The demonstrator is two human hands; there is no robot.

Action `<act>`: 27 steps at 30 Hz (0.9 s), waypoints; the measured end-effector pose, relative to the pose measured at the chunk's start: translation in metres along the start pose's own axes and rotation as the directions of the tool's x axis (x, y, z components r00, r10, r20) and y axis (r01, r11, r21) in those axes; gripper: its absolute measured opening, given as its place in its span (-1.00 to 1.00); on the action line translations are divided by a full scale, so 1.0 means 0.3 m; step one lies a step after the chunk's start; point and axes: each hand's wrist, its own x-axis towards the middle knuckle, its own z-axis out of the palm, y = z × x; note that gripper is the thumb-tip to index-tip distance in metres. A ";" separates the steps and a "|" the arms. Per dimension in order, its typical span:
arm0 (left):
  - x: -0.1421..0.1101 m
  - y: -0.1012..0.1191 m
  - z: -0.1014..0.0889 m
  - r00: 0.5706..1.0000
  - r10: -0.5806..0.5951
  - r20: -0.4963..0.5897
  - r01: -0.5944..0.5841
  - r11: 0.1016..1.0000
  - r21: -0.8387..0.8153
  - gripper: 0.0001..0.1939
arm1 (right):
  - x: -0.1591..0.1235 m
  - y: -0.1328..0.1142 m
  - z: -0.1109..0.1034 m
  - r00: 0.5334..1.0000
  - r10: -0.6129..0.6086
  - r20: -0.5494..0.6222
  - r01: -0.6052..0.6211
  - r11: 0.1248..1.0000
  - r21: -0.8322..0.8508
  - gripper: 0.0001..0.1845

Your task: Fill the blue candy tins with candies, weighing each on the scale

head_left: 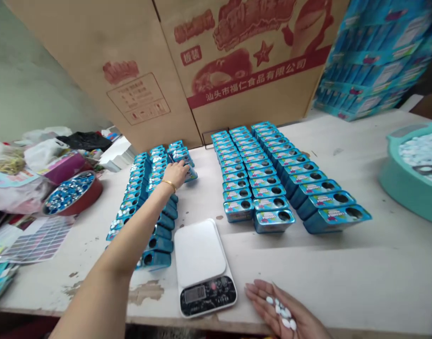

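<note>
My left hand [176, 173], with a gold bangle on its wrist, reaches to the back of the left group of blue tins [136, 182]. Its fingers close round one blue tin [191, 174] at that group's right edge; part of the tin is hidden. Many tins there have white pieces on top. My right hand [272, 306] is palm up at the table's front edge, cupping several white tablets [283, 313]. Between the hands lies a white digital scale [200, 254] with a bare plate, its display showing about 0.0.
Rows of blue tins with round openings [270, 190] stand right of the scale. A teal basin [406, 174] of white tablets is far right. At left sits a red bowl [95, 190] of shiny blue pieces. Behind are a cardboard box [237, 101] and stacked blue packs [371, 61].
</note>
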 end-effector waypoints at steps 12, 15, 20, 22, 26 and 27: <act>-0.610 0.250 -0.146 0.947 0.293 0.130 -0.280 0.954 -0.107 -0.87 | -0.060 0.035 0.058 0.998 0.017 -0.054 -0.018 1.000 -0.015 -0.73; -0.640 0.268 -0.142 0.957 0.288 0.012 -0.285 0.951 -0.124 -0.69 | -0.080 0.048 0.074 0.999 0.021 -0.033 -0.021 1.000 -0.012 -0.71; -0.774 0.453 -0.092 0.860 0.492 -0.139 -0.509 0.805 -0.304 -0.76 | -0.091 0.071 0.069 1.000 -0.023 0.010 0.022 0.998 0.059 -0.66; -0.832 0.558 -0.033 0.807 0.570 -0.153 -0.582 0.725 -0.367 -0.80 | -0.091 0.081 0.062 0.999 -0.030 0.019 0.028 0.997 0.072 -0.63; -0.884 0.685 0.081 0.844 0.504 -0.182 -0.534 0.760 -0.371 -0.85 | -0.089 0.097 0.049 1.000 -0.019 -0.008 0.019 0.998 0.062 -0.60; -0.885 0.694 0.098 0.855 0.487 -0.180 -0.517 0.767 -0.381 -0.86 | -0.089 0.100 0.045 1.000 -0.026 -0.012 0.026 0.998 0.051 -0.62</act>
